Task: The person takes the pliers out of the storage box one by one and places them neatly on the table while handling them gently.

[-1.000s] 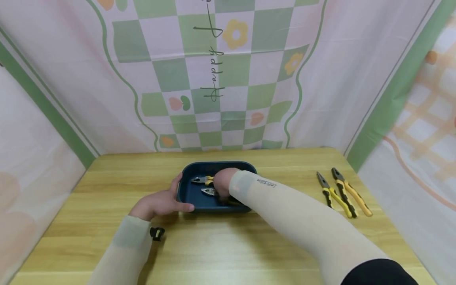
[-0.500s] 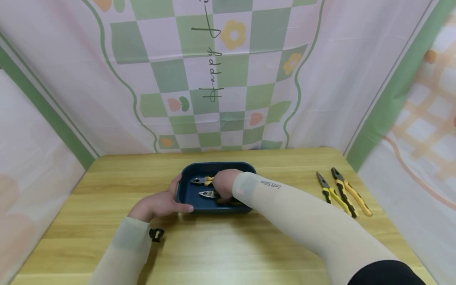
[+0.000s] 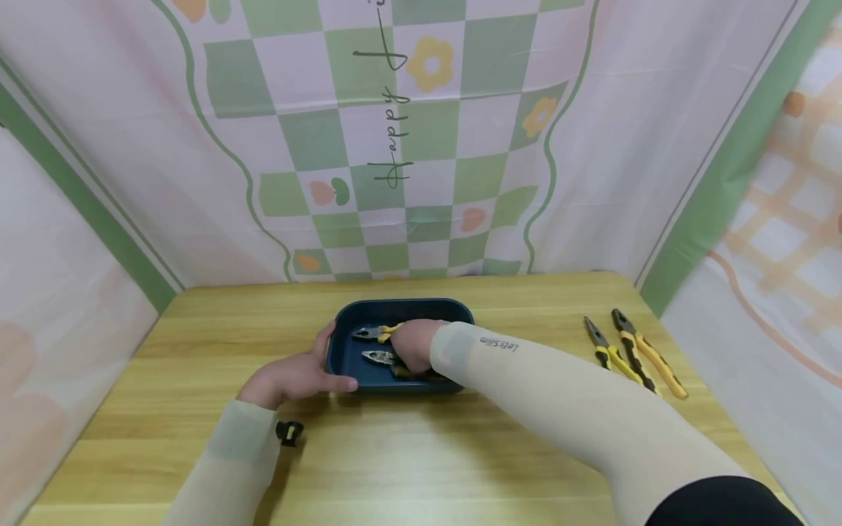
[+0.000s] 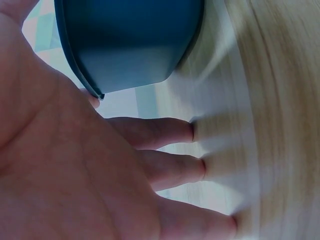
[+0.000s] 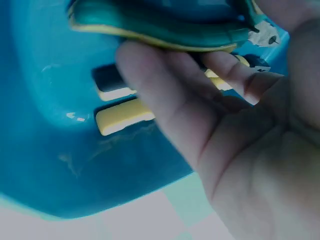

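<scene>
My left hand (image 3: 289,376) steadies the left end of a dark blue tray (image 3: 338,376), with the thumb along its near rim. In the left wrist view three fingers (image 4: 175,167) extend to the table beside the tray. Inside the tray, my right hand (image 3: 416,345) has its fingers at the green, yellow-edged handles of a pair of pliers (image 5: 165,25). Their metal nose (image 3: 376,356) points left. Behind them lie other pliers (image 3: 370,334) with black and yellow handles, partly covered by the right hand. The thumb's contact on the green handles is hard to make out.
Two more pairs of pliers, one long-nosed (image 3: 595,334) and one broader (image 3: 634,351), lie on the right of the wooden table (image 3: 395,453); the right forearm partly covers them. A patterned curtain (image 3: 408,183) hangs behind. A small black piece (image 3: 289,432) is beside the left wrist.
The pliers at my right hand have slid slightly left inside the tray. The right hand has lowered slightly, while the left hand stays nearly still at the tray.
</scene>
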The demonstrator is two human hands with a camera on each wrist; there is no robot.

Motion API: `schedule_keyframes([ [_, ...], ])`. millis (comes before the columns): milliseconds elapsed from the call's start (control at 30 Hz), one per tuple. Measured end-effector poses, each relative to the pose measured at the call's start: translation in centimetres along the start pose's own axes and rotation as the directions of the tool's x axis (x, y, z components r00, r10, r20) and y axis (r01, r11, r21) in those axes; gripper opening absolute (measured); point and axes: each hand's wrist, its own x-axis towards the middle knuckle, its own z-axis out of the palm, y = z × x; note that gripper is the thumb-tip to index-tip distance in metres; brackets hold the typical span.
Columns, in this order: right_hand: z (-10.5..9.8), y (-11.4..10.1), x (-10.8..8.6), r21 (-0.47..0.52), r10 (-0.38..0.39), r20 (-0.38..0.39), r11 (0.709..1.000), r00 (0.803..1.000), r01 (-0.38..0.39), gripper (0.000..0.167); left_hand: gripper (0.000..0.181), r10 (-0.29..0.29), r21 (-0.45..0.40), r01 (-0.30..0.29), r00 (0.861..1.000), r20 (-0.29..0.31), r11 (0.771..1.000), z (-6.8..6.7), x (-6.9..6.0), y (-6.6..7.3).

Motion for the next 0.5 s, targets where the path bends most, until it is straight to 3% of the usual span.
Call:
schedule_keyframes([
  [133, 0.1, 0.1, 0.1, -0.008, -0.028, -0.005, 1.000, 1.000, 0.028, 0.018, 0.122, 0.003, -0.017, -0.003, 1.000, 0.000, 1.000, 0.0, 0.1, -0.1],
  [267, 0.0, 0.8, 0.2, 0.081, -0.025, -0.005, 0.996, 1.000, 0.025, 0.006, 0.123, 0.004, -0.023, -0.004, 1.000, 0.003, 1.000, 0.0, 0.1, -0.2],
  [500, -0.4, 2.5, 0.3, 0.235, -0.043, -0.049, 0.970, 0.998, 0.053, 0.019, 0.122, 0.005, -0.024, -0.005, 1.000, 0.004, 1.000, -0.1, 0.2, -0.2],
])
